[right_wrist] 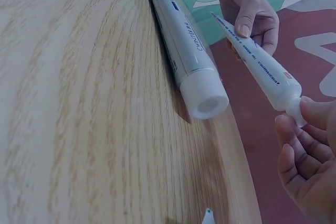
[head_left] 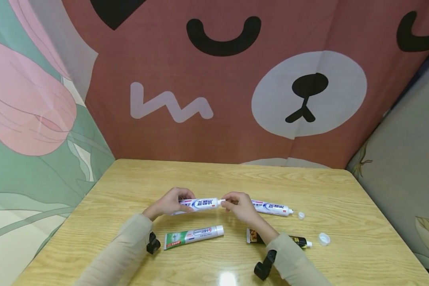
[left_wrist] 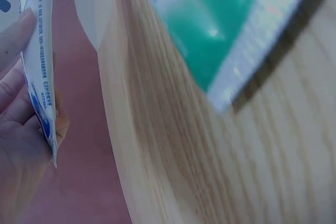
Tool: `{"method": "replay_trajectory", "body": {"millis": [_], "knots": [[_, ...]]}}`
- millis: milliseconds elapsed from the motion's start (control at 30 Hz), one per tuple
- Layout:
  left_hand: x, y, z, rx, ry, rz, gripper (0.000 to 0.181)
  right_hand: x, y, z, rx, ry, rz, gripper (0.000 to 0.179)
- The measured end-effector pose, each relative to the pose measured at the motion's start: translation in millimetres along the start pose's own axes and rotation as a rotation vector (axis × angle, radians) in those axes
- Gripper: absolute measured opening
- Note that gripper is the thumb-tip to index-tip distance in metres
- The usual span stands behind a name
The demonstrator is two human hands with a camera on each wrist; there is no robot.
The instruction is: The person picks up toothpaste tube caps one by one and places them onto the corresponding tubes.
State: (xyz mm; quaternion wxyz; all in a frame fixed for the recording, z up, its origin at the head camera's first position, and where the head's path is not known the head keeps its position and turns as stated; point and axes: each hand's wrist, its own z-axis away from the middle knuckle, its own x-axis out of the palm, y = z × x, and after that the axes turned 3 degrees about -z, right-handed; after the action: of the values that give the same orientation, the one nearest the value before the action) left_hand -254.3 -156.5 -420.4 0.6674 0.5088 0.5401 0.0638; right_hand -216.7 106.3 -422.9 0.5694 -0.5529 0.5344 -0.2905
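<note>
My left hand (head_left: 169, 202) grips a white and blue toothpaste tube (head_left: 204, 203) around its flat tail half, nozzle end towards the right. At that end my right hand (head_left: 241, 206) pinches the small white cap (right_wrist: 295, 114) between thumb and fingers. In the left wrist view the left hand (left_wrist: 21, 124) holds the tube edge-on, thumb on one face and fingertips behind. Just behind the right hand lies a second white and blue toothpaste tube (head_left: 273, 208) with a bare nozzle, partly hidden by that hand.
A green and silver toothpaste tube (head_left: 194, 237) with its cap on lies in front of the hands. Under the right forearm is a black toothpaste tube (head_left: 300, 241). A small white cap (head_left: 301, 215) and a larger one (head_left: 323, 238) lie on the wooden table (head_left: 357, 206).
</note>
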Motion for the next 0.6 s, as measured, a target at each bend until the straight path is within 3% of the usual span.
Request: {"method": "replay_trajectory", "body": {"millis": [300, 600], "knots": [[3.9, -1.1, -2.6, 0.019, 0.001, 0.024, 0.022, -4, -26, 9.4, -0.012, -0.033, 0.03, 0.015], [3.9, 5.6, -0.4, 0.016, -0.008, 0.001, 0.021, -3, -14, 6.7, 0.012, -0.048, 0.027, 0.021]]}}
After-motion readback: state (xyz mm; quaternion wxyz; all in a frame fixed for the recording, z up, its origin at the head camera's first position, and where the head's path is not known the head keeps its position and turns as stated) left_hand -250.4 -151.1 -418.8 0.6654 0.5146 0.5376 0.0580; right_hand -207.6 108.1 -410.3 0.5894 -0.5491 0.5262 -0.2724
